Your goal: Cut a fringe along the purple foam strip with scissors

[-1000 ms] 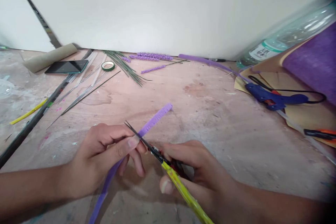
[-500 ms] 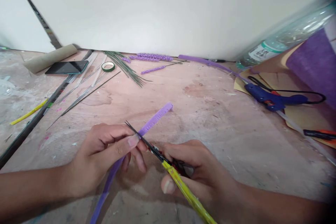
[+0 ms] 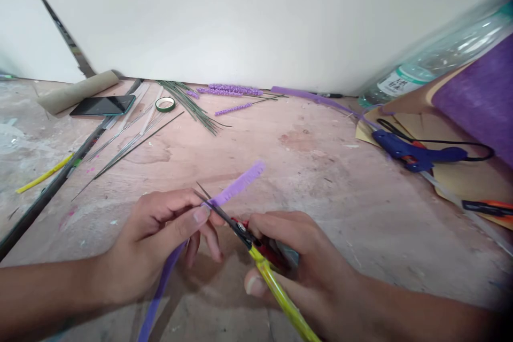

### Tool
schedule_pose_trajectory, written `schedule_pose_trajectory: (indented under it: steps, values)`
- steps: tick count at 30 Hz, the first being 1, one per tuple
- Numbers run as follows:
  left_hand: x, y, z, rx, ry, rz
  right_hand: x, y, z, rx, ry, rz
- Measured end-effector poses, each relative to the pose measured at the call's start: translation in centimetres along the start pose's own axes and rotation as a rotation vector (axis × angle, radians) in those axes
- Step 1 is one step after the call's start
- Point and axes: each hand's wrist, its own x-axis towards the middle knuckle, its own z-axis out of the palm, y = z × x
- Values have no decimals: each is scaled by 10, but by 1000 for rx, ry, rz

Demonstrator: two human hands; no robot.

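Observation:
Between thumb and fingers, my left hand [image 3: 172, 230] pinches a long purple crepe paper strip [image 3: 239, 183]. One end sticks out to the upper right with small cuts along its lower edge; the rest hangs below the hand toward the bottom of the view. My right hand [image 3: 304, 256] is closed around scissors [image 3: 276, 289] with yellow-wrapped and red handles. The blades are parted slightly and lie across the strip, right beside my left thumb and fingertips.
At the back lie purple flower stems [image 3: 232, 90], green wires [image 3: 192, 109], a green tape roll [image 3: 165, 104], a phone [image 3: 102, 106] and a cardboard tube [image 3: 80, 92]. Rightward are a blue glue gun [image 3: 417, 150], an orange-black tool [image 3: 487, 208] and a plastic bottle [image 3: 436, 72].
The scissor blades have parted a little and the handles have spread. The free end of the strip has shifted slightly. My left hand keeps its pinch.

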Motion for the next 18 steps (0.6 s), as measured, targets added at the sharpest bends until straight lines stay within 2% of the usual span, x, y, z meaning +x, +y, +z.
schedule_pose_trajectory:
  steps: [6,18]
  values:
    - [-1,2,-1,69,-1,78,-3,4,1,-170,23,-30]
    - [0,-1,-2,147,-19,76,-5,7,4,-183,24,-1]
